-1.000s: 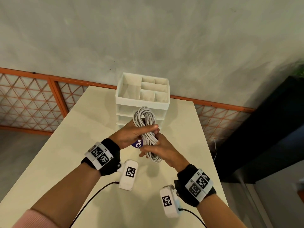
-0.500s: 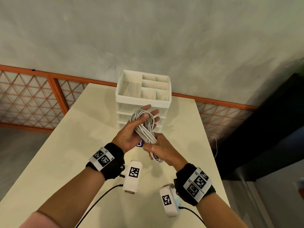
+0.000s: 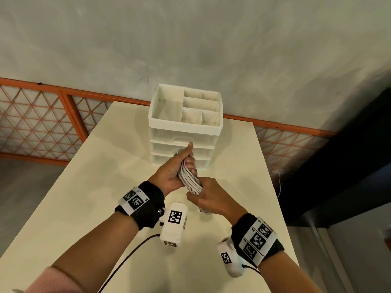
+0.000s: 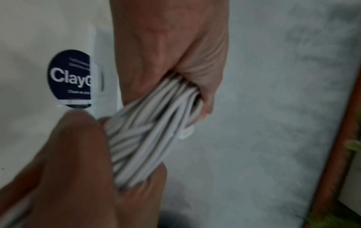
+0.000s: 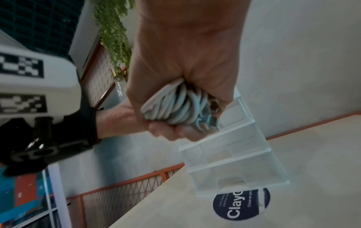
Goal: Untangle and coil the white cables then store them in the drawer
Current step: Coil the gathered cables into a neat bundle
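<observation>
The white cable [image 3: 189, 179] is a tight coiled bundle, held above the table just in front of the white drawer unit [image 3: 184, 132]. My left hand [image 3: 174, 170] grips its upper end with the thumb pointing up at the drawers. My right hand [image 3: 209, 198] grips the lower end, and a loop hangs out below it. In the left wrist view the left hand [image 4: 195, 74] curls round the cable strands [image 4: 152, 138], with the right hand [image 4: 78, 169] below. In the right wrist view the right hand [image 5: 185, 74] squeezes the cable loops [image 5: 175, 106], a plug end among them. All three drawer fronts look shut.
The drawer unit [image 5: 234, 148] stands at the far middle of the cream table [image 3: 88, 187], with an open divided tray on top. A dark round sticker [image 5: 242, 203] lies on the table before it. An orange lattice railing [image 3: 42, 123] and a grey wall stand behind. The table's right edge is close.
The left hand, open under the coil half a second ago, has closed round its upper end. The coil is squeezed narrower and sits closer to the drawers.
</observation>
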Demonstrator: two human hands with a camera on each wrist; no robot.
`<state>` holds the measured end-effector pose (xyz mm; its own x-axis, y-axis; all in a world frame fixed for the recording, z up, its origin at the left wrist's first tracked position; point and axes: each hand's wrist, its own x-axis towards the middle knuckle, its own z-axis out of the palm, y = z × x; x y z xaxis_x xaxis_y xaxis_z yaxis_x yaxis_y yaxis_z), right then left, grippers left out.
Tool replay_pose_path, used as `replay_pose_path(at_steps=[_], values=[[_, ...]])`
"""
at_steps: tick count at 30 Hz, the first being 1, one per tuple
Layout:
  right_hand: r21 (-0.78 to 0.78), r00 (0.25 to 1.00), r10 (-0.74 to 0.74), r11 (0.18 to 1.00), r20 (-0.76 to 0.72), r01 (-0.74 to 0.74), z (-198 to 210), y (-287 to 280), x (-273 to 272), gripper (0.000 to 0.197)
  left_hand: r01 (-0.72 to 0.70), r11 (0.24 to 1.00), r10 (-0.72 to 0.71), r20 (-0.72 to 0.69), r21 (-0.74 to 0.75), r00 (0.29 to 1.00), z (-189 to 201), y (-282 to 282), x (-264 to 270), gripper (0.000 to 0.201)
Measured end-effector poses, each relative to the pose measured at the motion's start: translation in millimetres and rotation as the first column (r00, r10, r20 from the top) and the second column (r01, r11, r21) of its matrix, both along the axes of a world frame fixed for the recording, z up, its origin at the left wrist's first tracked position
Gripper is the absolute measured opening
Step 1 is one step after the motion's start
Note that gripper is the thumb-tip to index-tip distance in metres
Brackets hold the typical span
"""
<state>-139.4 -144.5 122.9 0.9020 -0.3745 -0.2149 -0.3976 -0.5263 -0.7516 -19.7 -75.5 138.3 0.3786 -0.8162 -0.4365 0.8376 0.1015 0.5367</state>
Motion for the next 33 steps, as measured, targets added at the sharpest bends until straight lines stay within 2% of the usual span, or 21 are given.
replay_pose_path(at_steps=[3, 5, 9, 12, 15, 18, 21, 25, 28, 30, 33], values=[[0.008, 0.996, 0.022, 1.0, -0.082, -0.021, -3, -13, -1, 0.011, 0.06, 0.998, -0.06, 0.047, -0.003, 0.997, -6, 6, 6, 0.018], [-0.014, 0.994, 0.033, 0.999, -0.108, -0.034, -7, -23, -3, 0.018, 0.015, 1.0, -0.017, 0.077, 0.026, 0.997, -12, 5, 9, 0.012], [0.245, 0.998, 0.053, 0.969, -0.033, -0.043, -13, -23, -6, 0.02, -0.07, 0.996, 0.058, 0.202, 0.056, 0.978, -18, -6, 3, 0.026], [0.298, 1.0, -0.012, 0.954, 0.011, 0.008, -17, -23, -6, 0.014, -0.049, 0.998, 0.039, 0.203, 0.046, 0.978, -18, -14, 1, 0.033], [0.281, 0.998, -0.028, 0.96, 0.056, 0.011, -24, -23, -3, 0.013, -0.088, 0.996, 0.084, 0.177, 0.019, 0.981, -24, -22, 5, 0.034], [0.214, 0.995, -0.062, 0.976, 0.073, 0.046, -30, -20, -1, 0.024, -0.161, 0.986, 0.152, 0.153, 0.047, 0.976, -30, -28, 7, 0.039], [0.117, 0.996, -0.07, 0.991, 0.057, 0.063, -37, -23, 0, 0.025, -0.147, 0.983, 0.136, 0.106, 0.107, 0.985, -39, -36, 12, 0.041], [-0.063, 0.999, 0.019, 0.998, -0.027, -0.021, -49, -30, 2, 0.027, -0.087, 0.975, 0.093, -0.021, 0.204, 0.995, -61, -42, 19, 0.037], [0.017, 0.992, 0.008, 1.0, -0.124, -0.006, -56, -41, 9, 0.026, -0.044, 0.975, 0.057, -0.055, 0.218, 0.997, -73, -46, 23, 0.038], [0.096, 0.989, -0.029, 0.994, -0.143, 0.043, -59, -49, 14, 0.025, -0.04, 0.976, 0.043, -0.008, 0.216, 0.999, -79, -50, 28, 0.035], [0.131, 0.99, -0.068, 0.988, -0.125, 0.084, -62, -60, 17, 0.027, -0.147, 0.967, 0.13, 0.093, 0.207, 0.987, -87, -56, 40, 0.036]])
